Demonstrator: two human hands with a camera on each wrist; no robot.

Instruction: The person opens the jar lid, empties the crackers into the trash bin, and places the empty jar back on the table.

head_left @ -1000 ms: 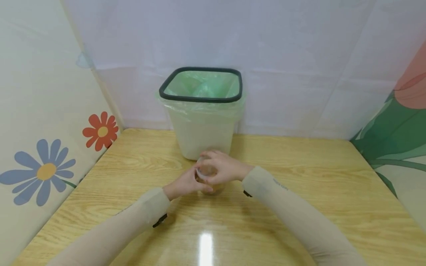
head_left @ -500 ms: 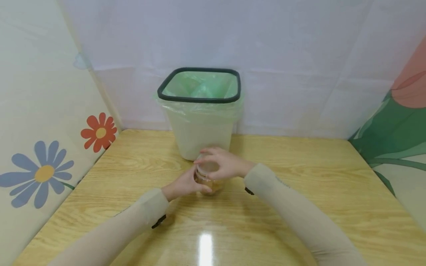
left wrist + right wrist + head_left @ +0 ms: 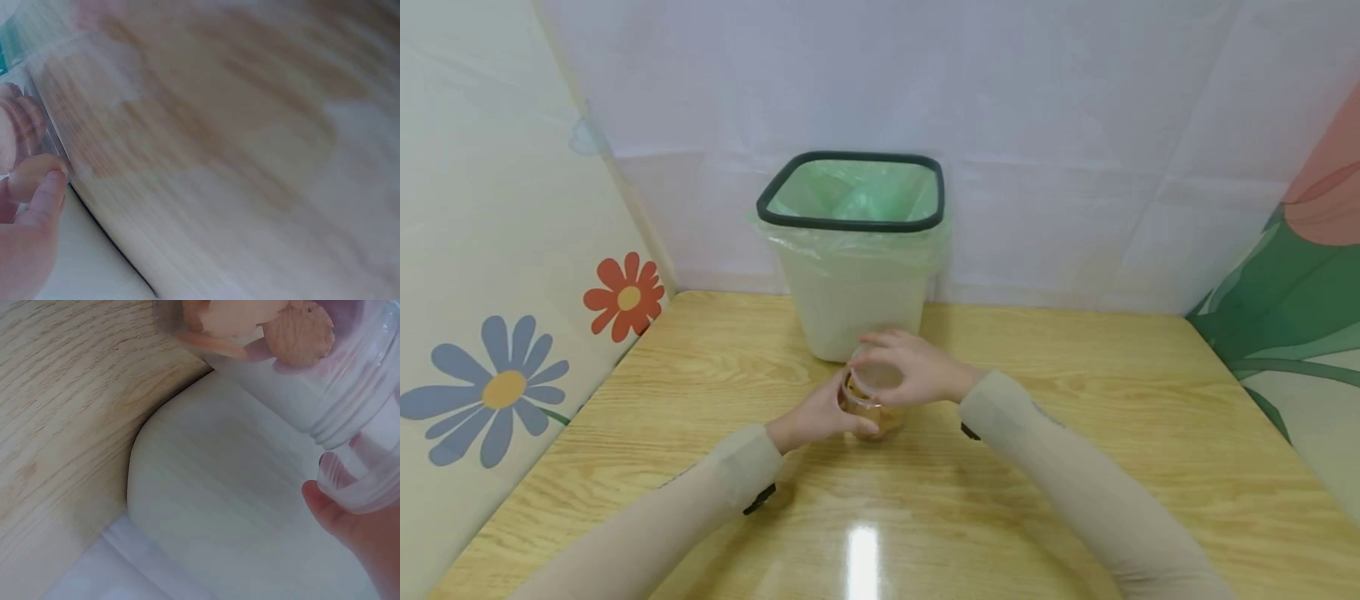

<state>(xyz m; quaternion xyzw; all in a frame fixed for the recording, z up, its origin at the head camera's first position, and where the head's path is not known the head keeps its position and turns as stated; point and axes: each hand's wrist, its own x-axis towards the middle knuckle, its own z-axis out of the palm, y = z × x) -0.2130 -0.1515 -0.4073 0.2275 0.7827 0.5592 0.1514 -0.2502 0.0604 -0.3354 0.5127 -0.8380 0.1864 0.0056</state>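
Note:
A clear plastic jar stands on the table in front of the bin, holding several round, flat, tan pieces that look like biscuits. My left hand grips its near left side, thumb across the front. Above the jar's mouth, my right hand holds a clear screw lid by its edge. In the right wrist view the lid is off the threaded neck, tilted, with a narrow gap between. The left wrist view catches only the left fingers on the jar wall.
Just behind the jar is a pale waste bin with a black rim and a green liner bag. The wood-grain table backs onto a white sheet. Flower-patterned panels flank it.
My right hand has lifted the lid slightly up and to the right, so part of the jar's open mouth shows. The left hand and the jar have stayed nearly still.

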